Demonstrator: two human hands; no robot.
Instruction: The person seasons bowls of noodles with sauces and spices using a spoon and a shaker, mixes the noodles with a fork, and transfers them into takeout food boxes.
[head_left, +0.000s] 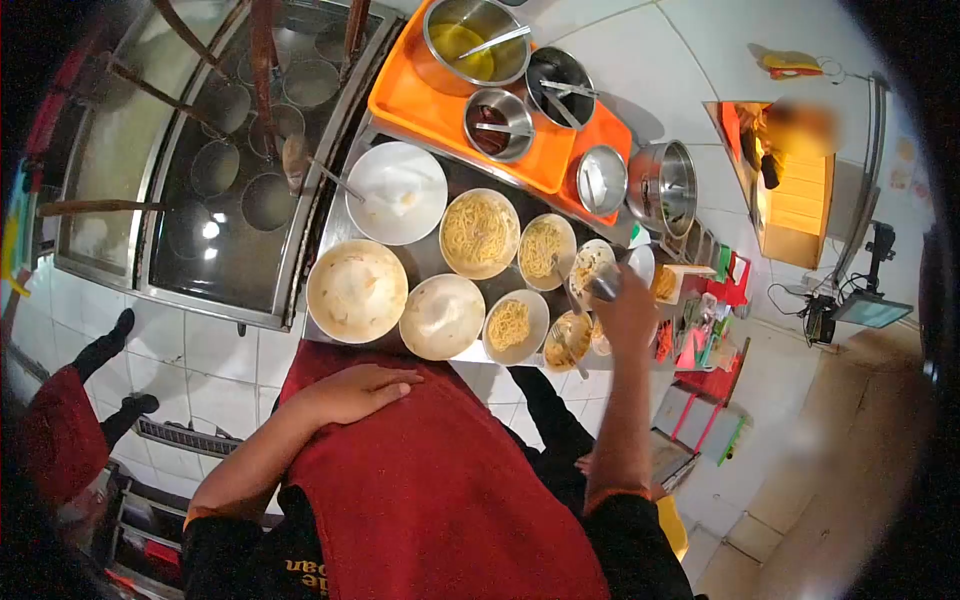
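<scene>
Noodle bowls [478, 273] clustered on the tabletop below a reaching hand

Three round, pale bowls hold the noodles on the tabletop [327, 228], in front of the red apron [430, 480]. The largest portion lies in the middle bowl: pale yellow strands, loosely tangled, glossy and spread almost to the rim. Just to its right, a smaller bowl carries a similar tangle with a utensil leaning in it. Nearer the apron, the third has a compact mound gathered on one side, leaving much of the white inner wall bare.

To the left stand a white bowl [396, 170] with a metal utensil over its rim, and two cream bowls [357, 290], their insides marked by brownish residue. To the right, a topping bowl [586, 262] shows pale and dark bits, partly hidden by the right hand [626, 305].

That hand is curled closed around a small, shiny grey object [604, 287]; exactly what it is cannot be told. The left hand [362, 392] lies flat and empty on the apron, fingers extended and close together. Beyond the bowls, an orange tray [392, 95] bears metal pots, one containing yellow liquid.
</scene>
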